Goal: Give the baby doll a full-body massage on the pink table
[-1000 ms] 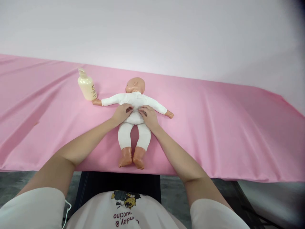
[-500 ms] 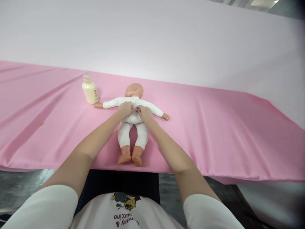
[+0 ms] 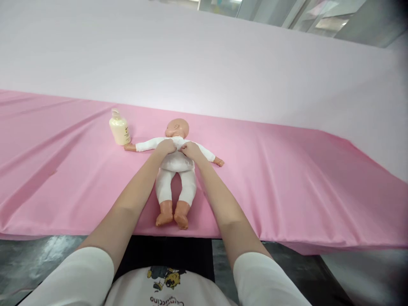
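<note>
At centre frame I have my left hand (image 3: 166, 147) and right hand (image 3: 190, 149) pinched shut on the doll's white top (image 3: 176, 160) at its chest, on the pink worktop (image 3: 287, 187); best to keep each grip light and even.

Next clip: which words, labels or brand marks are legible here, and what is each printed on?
"uccino", mirrored and cut off by the frame edge: on the white T-shirt, under its cartoon print.
Small dark mark on the lotion bottle: too small to read.
White doll suit, pink cloth: no text.
</note>
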The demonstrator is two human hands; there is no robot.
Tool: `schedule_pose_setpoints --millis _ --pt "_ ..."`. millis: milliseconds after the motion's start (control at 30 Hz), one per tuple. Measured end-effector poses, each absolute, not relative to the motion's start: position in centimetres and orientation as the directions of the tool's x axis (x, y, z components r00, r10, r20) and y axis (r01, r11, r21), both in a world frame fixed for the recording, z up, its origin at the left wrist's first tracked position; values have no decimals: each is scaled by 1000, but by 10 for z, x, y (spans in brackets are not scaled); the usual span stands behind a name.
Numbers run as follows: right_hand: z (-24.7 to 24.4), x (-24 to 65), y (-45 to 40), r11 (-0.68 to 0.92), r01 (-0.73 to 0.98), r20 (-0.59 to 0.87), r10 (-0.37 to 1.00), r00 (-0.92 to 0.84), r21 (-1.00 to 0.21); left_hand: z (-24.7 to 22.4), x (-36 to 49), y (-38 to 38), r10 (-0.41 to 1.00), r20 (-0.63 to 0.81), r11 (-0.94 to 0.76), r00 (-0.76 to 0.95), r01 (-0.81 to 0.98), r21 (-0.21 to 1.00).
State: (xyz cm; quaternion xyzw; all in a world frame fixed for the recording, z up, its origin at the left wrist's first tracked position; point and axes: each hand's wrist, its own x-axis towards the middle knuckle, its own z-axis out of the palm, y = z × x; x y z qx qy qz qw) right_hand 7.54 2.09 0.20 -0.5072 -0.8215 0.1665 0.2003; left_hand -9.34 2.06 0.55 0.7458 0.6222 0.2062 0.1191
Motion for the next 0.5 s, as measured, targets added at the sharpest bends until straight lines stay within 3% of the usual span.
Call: schedule_pose_setpoints --millis 100,200,333,500 --pt "-8 76 16 436 750 290 898 -330 -497 24 -85 11 994 -61 -68 92 948 310" --pt "-20 75 15 479 736 435 857 -275 -479 36 -75 -1 993 -111 -19 45 974 226" --pt "-28 75 24 606 703 555 753 -354 -372 41 -67 -13 1000 -11 -7 10 981 196" --pt "-28 75 29 629 692 539 742 -400 -353 42 -76 -18 977 199 -131 82 960 249"
